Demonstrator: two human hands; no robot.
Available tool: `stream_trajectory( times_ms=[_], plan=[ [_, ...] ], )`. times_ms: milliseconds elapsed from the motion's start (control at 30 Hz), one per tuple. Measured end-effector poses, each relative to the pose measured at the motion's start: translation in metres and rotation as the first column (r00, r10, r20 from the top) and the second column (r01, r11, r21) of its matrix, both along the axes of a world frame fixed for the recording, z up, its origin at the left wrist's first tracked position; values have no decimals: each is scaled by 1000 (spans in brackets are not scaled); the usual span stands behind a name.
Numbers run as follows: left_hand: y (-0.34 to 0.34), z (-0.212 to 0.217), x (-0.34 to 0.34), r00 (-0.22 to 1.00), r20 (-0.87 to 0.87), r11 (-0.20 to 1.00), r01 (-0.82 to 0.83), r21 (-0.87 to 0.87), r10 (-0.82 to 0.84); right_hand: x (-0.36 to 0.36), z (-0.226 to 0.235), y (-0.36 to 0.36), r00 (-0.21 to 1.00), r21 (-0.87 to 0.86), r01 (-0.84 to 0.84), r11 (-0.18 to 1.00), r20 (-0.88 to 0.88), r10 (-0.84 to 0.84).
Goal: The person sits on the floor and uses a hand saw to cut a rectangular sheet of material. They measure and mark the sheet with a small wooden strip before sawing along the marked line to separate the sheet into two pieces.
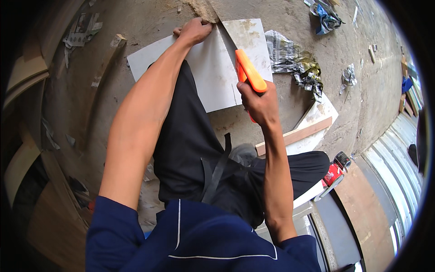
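Note:
A white board (210, 84) lies in front of me, partly over my leg. My right hand (260, 102) is wrapped round the orange handle of a handsaw (248, 70). The saw's blade stretches away across the board and past its far edge, tilted up to the left. At that far edge, left of the blade, my left hand (195, 31) bears on the board with its fingers curled over the rim. Some fingertips are hidden. Sawdust (199, 7) lies on the floor just beyond the left hand.
Crumpled newspaper (290, 56) lies right of the board, with more paper (328, 18) farther off. A wooden strip (297, 135) rests on another white piece near my right forearm. A red can (333, 174) stands by my knee. Wood panels (27, 75) lean at left; corrugated metal (389, 154) is at right.

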State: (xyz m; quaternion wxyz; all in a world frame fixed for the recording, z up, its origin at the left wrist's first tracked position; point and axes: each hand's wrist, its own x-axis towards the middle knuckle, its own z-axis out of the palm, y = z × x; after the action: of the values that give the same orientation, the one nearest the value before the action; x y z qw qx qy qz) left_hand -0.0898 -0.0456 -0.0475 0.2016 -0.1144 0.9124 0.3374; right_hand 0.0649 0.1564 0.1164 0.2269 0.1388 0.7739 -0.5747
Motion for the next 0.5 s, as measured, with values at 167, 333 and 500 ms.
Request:
stream_trajectory(
  times_ms=[167,333,500],
  plan=[
    [1,7,4,999,3,999,-38,-37,38,34,24,15,999,-95,41,995,18,-39],
    [6,9,3,1000,-16,1000,-24,2,24,-20,-3,-5,998,-98,42,994,49,-37],
    [1,6,6,999,-25,999,-28,-21,27,35,12,14,998,-121,62,991,32,-59]
  ],
)
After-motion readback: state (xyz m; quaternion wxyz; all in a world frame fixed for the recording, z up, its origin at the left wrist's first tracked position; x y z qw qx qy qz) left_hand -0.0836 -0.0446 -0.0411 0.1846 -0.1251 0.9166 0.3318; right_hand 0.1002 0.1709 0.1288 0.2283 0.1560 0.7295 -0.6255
